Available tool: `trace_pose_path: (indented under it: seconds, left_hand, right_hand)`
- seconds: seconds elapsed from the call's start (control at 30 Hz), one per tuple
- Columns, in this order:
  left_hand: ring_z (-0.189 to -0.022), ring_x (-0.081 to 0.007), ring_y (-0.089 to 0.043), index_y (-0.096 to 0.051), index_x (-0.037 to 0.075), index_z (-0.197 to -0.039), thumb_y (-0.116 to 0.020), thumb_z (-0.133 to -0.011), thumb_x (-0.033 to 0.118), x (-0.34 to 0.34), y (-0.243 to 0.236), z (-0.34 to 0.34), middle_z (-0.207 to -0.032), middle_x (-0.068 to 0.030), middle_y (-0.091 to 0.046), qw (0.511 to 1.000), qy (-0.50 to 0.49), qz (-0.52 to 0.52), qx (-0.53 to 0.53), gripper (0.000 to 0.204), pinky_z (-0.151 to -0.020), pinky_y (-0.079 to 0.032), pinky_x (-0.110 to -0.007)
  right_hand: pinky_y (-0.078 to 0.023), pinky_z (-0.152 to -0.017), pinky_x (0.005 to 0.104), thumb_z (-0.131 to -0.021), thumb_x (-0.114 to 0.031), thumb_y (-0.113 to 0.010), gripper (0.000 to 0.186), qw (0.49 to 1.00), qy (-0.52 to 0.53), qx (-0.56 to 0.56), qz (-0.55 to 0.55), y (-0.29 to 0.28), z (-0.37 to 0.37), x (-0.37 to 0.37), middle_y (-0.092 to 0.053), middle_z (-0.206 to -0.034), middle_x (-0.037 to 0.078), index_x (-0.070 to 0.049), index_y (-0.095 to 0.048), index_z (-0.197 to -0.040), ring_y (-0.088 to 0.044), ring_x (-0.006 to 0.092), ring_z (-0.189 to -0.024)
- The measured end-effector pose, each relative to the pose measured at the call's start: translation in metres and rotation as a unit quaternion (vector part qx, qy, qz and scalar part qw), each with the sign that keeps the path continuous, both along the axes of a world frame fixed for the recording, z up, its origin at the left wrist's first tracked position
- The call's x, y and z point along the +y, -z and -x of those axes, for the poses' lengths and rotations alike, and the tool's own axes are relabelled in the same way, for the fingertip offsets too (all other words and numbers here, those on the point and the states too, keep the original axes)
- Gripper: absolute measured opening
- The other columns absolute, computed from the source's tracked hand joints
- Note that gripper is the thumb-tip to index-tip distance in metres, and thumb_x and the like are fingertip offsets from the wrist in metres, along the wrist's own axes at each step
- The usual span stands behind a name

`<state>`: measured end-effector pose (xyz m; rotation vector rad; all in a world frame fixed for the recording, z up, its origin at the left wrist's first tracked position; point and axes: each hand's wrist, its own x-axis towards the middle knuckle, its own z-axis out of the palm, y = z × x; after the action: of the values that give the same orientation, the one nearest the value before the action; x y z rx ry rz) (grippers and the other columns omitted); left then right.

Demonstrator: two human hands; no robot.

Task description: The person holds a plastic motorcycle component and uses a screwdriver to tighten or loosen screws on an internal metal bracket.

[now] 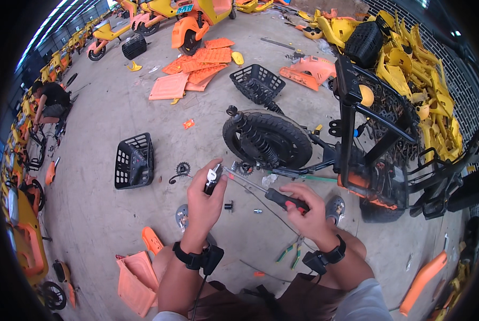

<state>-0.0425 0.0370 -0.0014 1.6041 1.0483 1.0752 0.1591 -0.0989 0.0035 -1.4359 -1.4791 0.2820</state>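
My left hand is closed around a small black lock with a silver key-like piece on it. In my right hand is a screwdriver with a black and red handle. Its metal shaft points left, and the tip reaches close beside the lock; whether they touch I cannot tell. On the floor below the hands lie a small black cylindrical part and a small metal part. Pliers with green handles lie open near my right wrist.
A black wheel with a shock absorber and a scooter frame lie ahead and right. Black baskets, orange panels and a yellow parts heap surround me. At far left a person crouches beside scooters.
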Motion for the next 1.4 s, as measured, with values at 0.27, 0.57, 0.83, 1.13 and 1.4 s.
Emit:
trace_pose_path:
  seconds: [0.27, 0.57, 0.83, 1.13, 1.4]
  left_hand:
    - [-0.079, -0.0074, -0.052, -0.063, 0.004, -0.12, -0.064, -0.087, 0.002, 0.001, -0.006, -0.004, -0.095, -0.0039, -0.06, 0.999, -0.037, 0.024, -0.016, 0.033, -0.07, -0.043, -0.022]
    - [-0.072, -0.0055, -0.046, -0.061, 0.002, -0.122, -0.063, -0.088, 0.003, 0.002, 0.002, -0.009, -0.091, -0.0016, -0.057, 0.999, -0.044, 0.015, -0.016, 0.034, -0.063, -0.039, -0.021]
    - [-0.064, 0.0, -0.041, -0.059, 0.004, -0.125, -0.061, -0.091, 0.004, 0.001, 0.002, -0.009, -0.08, 0.0067, -0.052, 0.999, -0.033, -0.026, -0.012, 0.034, -0.054, -0.033, -0.018]
    - [-0.072, -0.0051, -0.046, -0.06, 0.001, -0.122, -0.062, -0.088, 0.001, -0.001, -0.004, -0.01, -0.09, -0.0007, -0.055, 0.999, -0.043, -0.005, -0.018, 0.034, -0.063, -0.039, -0.021]
    - [-0.073, -0.0059, -0.047, -0.06, 0.002, -0.123, -0.061, -0.089, 0.001, -0.001, -0.001, -0.011, -0.091, -0.0014, -0.056, 0.999, -0.043, -0.011, -0.008, 0.034, -0.064, -0.039, -0.021]
  right_hand:
    - [-0.051, -0.061, 0.0267, -0.093, -0.002, -0.056, 0.032, 0.911, 0.002, 0.409, 0.057, 0.01, 0.001, 0.004, -0.057, -0.119, 0.015, -0.001, -0.046, -0.123, -0.063, 0.0183, -0.083]
    - [-0.049, -0.056, 0.0247, -0.101, -0.016, -0.045, 0.043, 0.898, 0.019, 0.44, 0.015, 0.017, 0.004, 0.003, -0.055, -0.117, 0.016, -0.004, -0.032, -0.14, -0.063, 0.0187, -0.073]
    - [-0.048, -0.057, 0.0257, -0.101, -0.016, -0.044, 0.051, 0.905, 0.009, 0.423, 0.045, 0.019, -0.001, 0.003, -0.055, -0.111, 0.016, -0.008, -0.023, -0.147, -0.058, 0.0141, -0.064]
    - [-0.045, -0.057, 0.0241, -0.101, -0.016, -0.046, 0.05, 0.907, 0.024, 0.411, 0.09, 0.019, 0.0, 0.005, -0.054, -0.107, 0.011, -0.008, -0.027, -0.146, -0.053, 0.0096, -0.064]
    - [-0.045, -0.061, 0.0238, -0.099, -0.016, -0.049, 0.052, 0.873, 0.015, 0.456, 0.174, 0.013, -0.005, 0.0, -0.053, -0.108, 0.01, -0.008, -0.028, -0.146, -0.052, 0.009, -0.074]
